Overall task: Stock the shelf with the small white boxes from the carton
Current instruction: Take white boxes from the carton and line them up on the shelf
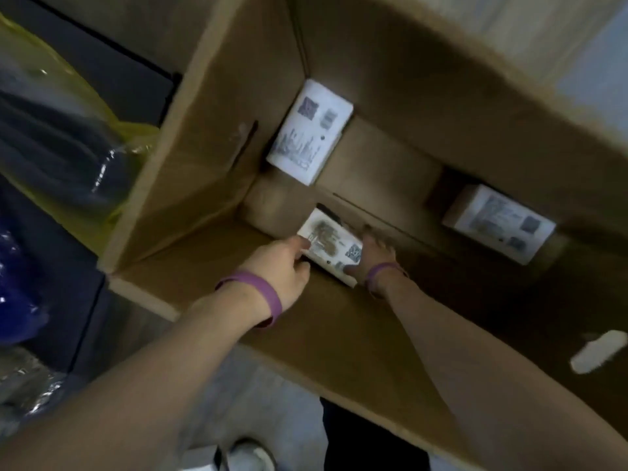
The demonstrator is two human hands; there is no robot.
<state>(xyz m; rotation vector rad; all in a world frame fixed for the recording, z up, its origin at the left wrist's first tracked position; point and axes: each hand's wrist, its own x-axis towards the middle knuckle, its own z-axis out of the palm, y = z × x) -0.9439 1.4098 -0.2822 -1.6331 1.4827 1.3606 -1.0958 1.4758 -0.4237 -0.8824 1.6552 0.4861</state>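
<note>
I look down into a large brown carton [204,158] with its flaps open. Both my hands reach inside it near the front wall. My left hand [282,266] and my right hand [375,256] grip the two ends of one small white box [331,246] with grey print. Each wrist wears a purple band. A second small white box [309,130] leans against the far left corner of the carton. A third small white box [499,226] lies at the right, partly under a flap's shadow. The shelf is not in view.
A yellow plastic bag with dark contents [68,137] sits left of the carton, with a blue bag [17,283] below it. A white label [598,355] sticks to the carton's near flap. Grey floor and a shoe [251,453] show at the bottom.
</note>
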